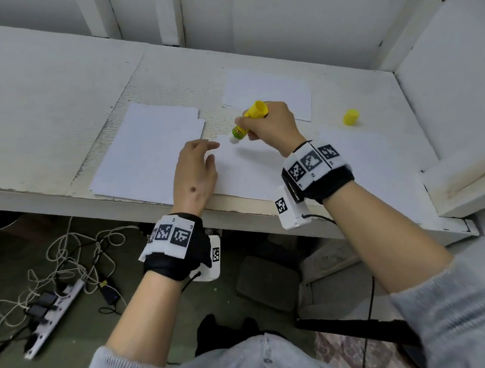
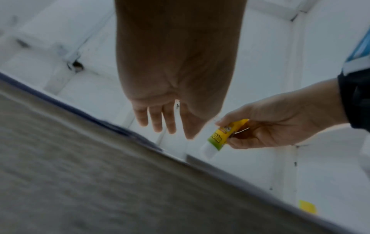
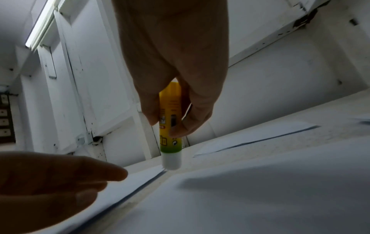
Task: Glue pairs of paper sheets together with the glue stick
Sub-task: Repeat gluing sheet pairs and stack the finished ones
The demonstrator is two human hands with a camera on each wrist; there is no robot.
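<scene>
My right hand (image 1: 263,127) grips an uncapped yellow-green glue stick (image 1: 248,122), tilted with its white tip down at the far left corner of the central white sheet (image 1: 249,171). Whether the tip touches the paper I cannot tell. In the right wrist view thumb and fingers pinch the glue stick (image 3: 171,126) around its middle. My left hand (image 1: 204,155) lies with relaxed, nearly straight fingers on that sheet's left edge and holds nothing. In the left wrist view the left hand (image 2: 160,123) hangs flat over the table, beside the glue stick (image 2: 220,136).
A stack of white sheets (image 1: 151,150) lies to the left, another sheet (image 1: 271,91) at the back, one more (image 1: 378,155) at the right. The yellow cap (image 1: 350,117) stands on the white table (image 1: 40,98). Walls enclose the back and right; cables lie on the floor.
</scene>
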